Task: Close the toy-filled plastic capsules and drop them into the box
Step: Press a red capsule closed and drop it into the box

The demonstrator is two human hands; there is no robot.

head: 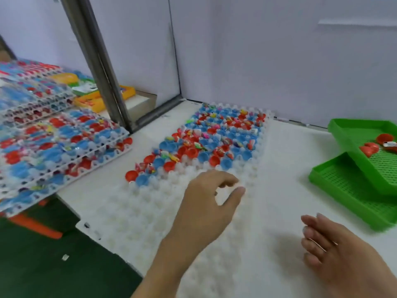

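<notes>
Capsules (211,138), red and blue halves filled with toys, are seated in the far rows of a white tray (150,222) on the table (285,168). Nothing is held: the left hand (206,203) is loosely curled over the tray's bare rows, and the right hand (335,250) is relaxed.

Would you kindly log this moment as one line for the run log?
left hand: open, over white tray | right hand: open, holds nothing | capsule halves: unclosed, far rows | near rows: empty | green trays: right

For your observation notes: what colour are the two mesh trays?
Green, both trays, seen in the head view at right.
</notes>
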